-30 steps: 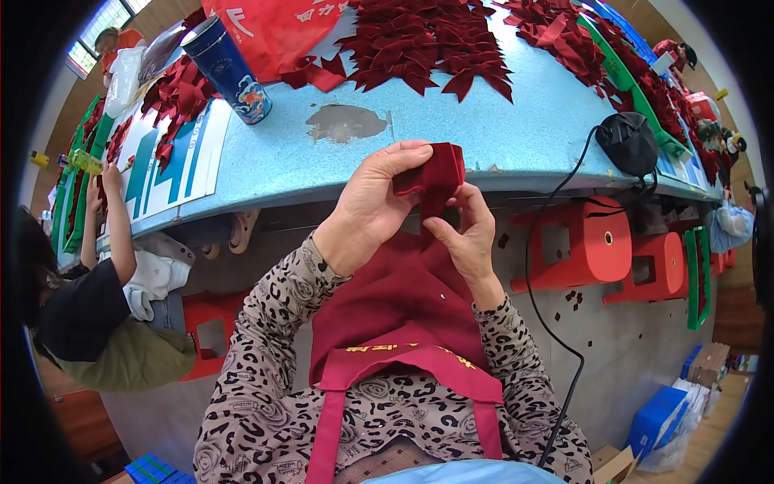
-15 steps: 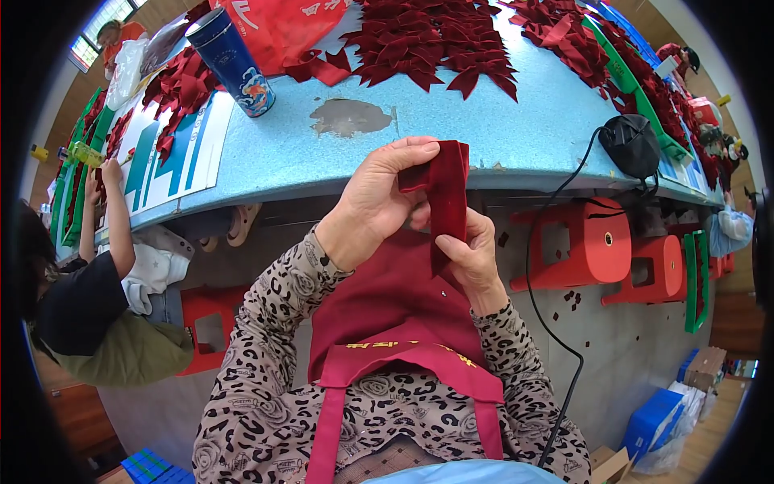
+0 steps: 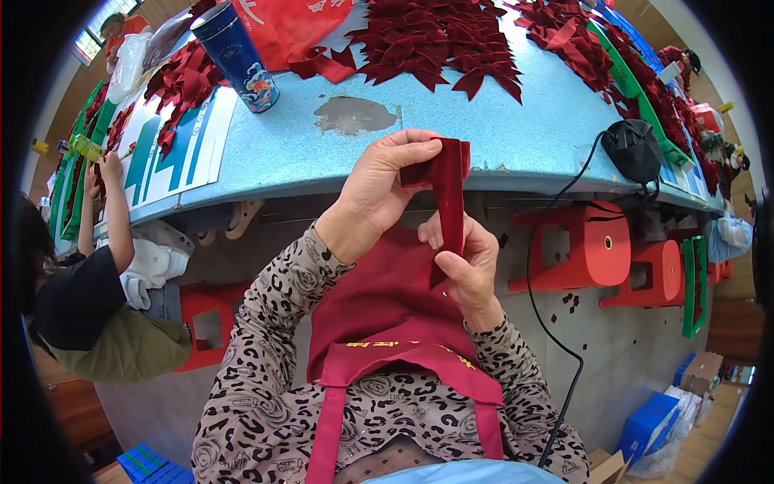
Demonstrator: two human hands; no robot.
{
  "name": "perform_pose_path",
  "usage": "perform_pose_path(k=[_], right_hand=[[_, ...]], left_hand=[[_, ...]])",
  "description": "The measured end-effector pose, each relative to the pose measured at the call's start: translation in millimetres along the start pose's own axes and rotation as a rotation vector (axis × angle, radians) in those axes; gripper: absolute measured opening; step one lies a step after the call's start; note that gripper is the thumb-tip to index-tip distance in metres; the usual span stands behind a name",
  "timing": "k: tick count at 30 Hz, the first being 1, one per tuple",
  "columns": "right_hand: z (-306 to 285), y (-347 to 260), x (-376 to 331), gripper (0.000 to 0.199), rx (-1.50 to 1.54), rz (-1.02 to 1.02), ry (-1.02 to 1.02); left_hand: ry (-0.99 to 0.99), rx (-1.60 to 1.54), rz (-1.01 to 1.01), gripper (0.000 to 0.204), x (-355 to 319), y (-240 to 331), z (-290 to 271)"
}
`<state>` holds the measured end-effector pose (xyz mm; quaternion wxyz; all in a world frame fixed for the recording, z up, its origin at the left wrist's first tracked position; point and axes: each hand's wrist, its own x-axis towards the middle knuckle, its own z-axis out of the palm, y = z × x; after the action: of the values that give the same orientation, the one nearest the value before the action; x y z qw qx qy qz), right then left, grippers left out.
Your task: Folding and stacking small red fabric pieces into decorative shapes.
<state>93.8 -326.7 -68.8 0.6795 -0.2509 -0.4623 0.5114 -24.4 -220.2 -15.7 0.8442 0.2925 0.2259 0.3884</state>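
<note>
Below the table edge [image 3: 322,173], over the red apron [image 3: 387,298], both hands work one dark red velvet strip [image 3: 448,202]. Left hand [image 3: 379,189] pinches the folded top end between thumb and fingers. Right hand [image 3: 468,262] grips the lower end, thumb pressed on it. Strip hangs upright between the two grips. Beyond the grips: heap of red bows [image 3: 435,40], blue can [image 3: 238,52], black cable [image 3: 548,242]. Red stools [image 3: 588,250] stand right of the right hand.

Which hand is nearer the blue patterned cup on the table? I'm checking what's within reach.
Left. The left hand is raised at the table edge, below and right of the blue cup; the right hand sits lower and farther right.
</note>
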Motion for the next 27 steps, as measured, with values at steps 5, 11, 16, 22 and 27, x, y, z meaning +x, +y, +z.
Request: perform_pose_path(k=[5, 11, 16, 22, 27], right_hand=[[14, -17, 0, 0.028, 0.039, -0.030, 0.071], [28, -22, -6, 0.029, -0.156, -0.128, 0.184], [30, -6, -14, 0.028, -0.223, -0.126, 0.189], [25, 14, -16, 0.026, -0.160, -0.063, 0.145], [19, 21, -18, 0.020, 0.025, -0.010, 0.124]], left_hand=[[0.008, 0.093, 0.058, 0.009, 1, -2, -4], [-0.007, 0.143, 0.085, 0.009, -3, -3, -5], [0.017, 0.124, 0.066, 0.009, -9, 0, -5], [0.069, 0.122, 0.034, 0.009, -13, 3, -9], [0.048, 0.139, 0.018, 0.009, -11, 2, -14]])
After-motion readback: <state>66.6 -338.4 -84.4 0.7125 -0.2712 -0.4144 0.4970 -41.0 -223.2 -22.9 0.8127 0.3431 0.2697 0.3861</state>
